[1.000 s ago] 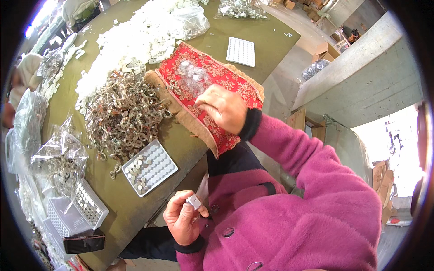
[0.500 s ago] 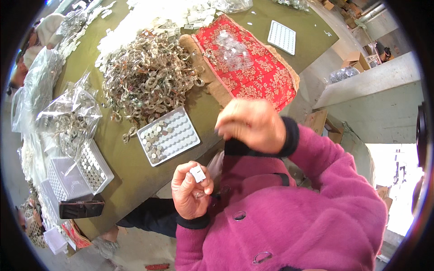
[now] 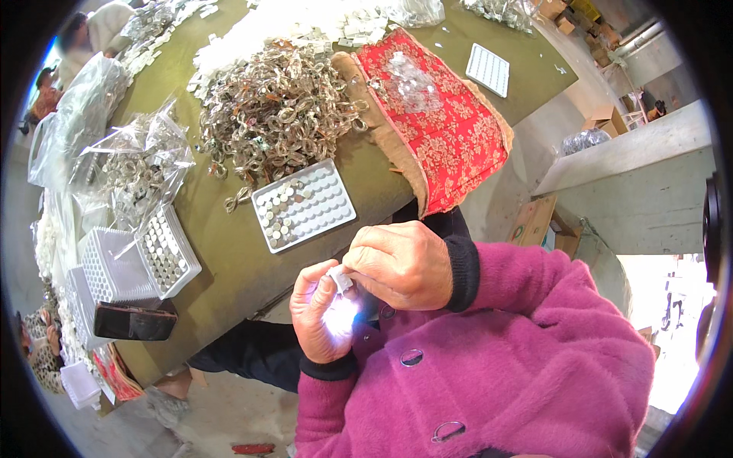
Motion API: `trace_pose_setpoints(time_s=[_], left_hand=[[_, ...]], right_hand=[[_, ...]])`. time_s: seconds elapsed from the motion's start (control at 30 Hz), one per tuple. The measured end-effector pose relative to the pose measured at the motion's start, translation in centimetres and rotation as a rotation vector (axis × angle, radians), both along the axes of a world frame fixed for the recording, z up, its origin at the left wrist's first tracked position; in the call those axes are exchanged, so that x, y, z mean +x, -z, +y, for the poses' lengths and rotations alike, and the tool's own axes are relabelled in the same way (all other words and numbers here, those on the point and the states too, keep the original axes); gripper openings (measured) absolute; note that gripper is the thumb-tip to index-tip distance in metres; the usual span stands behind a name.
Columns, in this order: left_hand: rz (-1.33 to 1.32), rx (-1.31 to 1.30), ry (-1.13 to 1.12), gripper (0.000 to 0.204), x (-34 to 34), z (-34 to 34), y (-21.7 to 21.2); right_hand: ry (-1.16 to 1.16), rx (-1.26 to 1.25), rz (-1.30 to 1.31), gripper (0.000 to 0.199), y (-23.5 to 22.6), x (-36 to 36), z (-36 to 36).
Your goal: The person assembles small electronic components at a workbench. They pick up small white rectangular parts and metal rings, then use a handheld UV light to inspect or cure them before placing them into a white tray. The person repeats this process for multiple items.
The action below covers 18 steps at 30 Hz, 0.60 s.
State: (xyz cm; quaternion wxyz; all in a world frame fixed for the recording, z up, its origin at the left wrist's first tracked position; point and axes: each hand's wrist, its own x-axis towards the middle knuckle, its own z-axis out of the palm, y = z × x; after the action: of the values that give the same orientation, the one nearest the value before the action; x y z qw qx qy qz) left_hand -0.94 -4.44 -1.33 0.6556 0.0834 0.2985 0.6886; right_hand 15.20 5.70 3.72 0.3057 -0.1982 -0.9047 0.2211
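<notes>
My left hand (image 3: 321, 324) is closed, its thumb and fingers around a small white square piece (image 3: 340, 280). A bright bluish-white glow lights that palm and washes out detail there. From the right, my right hand (image 3: 405, 266) meets the piece with bent, pinched fingers at its upper edge. Whatever those fingertips hold is hidden. Just beyond my hands, on the green table (image 3: 221, 286), lies a white tray (image 3: 324, 208) with rows of round hollows. Small silvery discs (image 3: 281, 210) fill part of its left side.
Behind the tray is a large heap of shiny loops (image 3: 279, 114). A red floral cloth (image 3: 450, 137) carries clear pieces. Another white tray (image 3: 489, 70) lies far right. At left are stacked trays (image 3: 114, 263), a filled tray (image 3: 164, 252), a clear bag (image 3: 145, 164) and a dark phone-like object (image 3: 135, 322).
My right hand has come down and left to the white piece in my left hand. A bright glow now shows in the left palm. The view has shifted slightly.
</notes>
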Motion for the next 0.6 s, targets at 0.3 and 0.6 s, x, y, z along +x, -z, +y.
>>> trace_pose_setpoints(time_s=[0.3, 0.6], left_hand=[[0.311, 0.078, -0.054, 0.017, -0.3, -0.5, -1.1], [0.433, 0.060, -0.108, 0.014, -0.9, -1.0, -1.3]], right_hand=[[-0.025, 0.174, -0.199, 0.016, -1.6, -1.3, -0.5], [-0.015, 0.115, -0.204, 0.022, -1.2, -1.9, -0.8]])
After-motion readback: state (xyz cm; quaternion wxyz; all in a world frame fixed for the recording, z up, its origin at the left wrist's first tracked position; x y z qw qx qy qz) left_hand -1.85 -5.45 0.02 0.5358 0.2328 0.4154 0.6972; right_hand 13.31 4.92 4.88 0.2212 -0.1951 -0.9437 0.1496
